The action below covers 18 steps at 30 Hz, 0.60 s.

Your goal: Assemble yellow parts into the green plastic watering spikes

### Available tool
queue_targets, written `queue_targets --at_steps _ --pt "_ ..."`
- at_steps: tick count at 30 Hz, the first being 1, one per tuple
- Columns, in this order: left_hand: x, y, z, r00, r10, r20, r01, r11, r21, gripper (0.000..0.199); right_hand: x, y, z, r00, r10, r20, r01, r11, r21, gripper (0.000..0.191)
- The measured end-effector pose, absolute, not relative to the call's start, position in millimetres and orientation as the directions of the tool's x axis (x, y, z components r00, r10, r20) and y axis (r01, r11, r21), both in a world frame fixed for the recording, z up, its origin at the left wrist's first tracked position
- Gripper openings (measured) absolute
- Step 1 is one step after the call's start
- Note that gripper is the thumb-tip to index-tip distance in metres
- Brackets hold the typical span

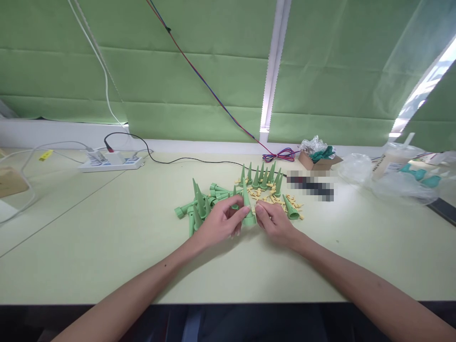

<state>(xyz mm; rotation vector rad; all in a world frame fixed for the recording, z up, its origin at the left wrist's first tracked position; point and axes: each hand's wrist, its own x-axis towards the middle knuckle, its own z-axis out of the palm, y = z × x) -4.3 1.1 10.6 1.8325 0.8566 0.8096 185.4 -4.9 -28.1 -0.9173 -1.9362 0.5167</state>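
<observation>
A green cone (pixel 247 207) stands nearly upright between my hands, its wide collar at the bottom. The fingers of my left hand (pixel 224 219) grip it from the left. Close to its right side, my right hand (pixel 273 221) is pinched; a bit of yellow shows at its fingertips, most of it hidden. Beyond my hands, small yellow pieces (pixel 259 194) lie scattered among several standing green cones (pixel 264 176). One green cone (pixel 292 209) lies tipped right of my right hand. More green cones (pixel 199 204) are heaped left of my left hand.
A white power strip (pixel 112 164) with plugs sits at the back left, a black cable running right from it. At the back right are a small cardboard box (pixel 318 163), a coiled red-blue wire (pixel 281 155), a blurred dark object (pixel 310 185), and a cup (pixel 390 159) among plastic bags.
</observation>
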Motion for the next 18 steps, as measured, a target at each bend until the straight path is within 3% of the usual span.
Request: queue_targets --at_steps 9,18 --pt "-3 3 2 0.475 0.759 0.444 0.275 -0.608 0.745 0.02 185 -4 -27 -0.285 0.785 0.55 0.349 0.619 -0.703 0.048" --pt "-4 5 -4 0.516 0.636 0.574 0.291 -0.76 0.581 0.018 184 -3 -27 -0.259 0.808 0.53 0.374 0.59 -0.716 0.053"
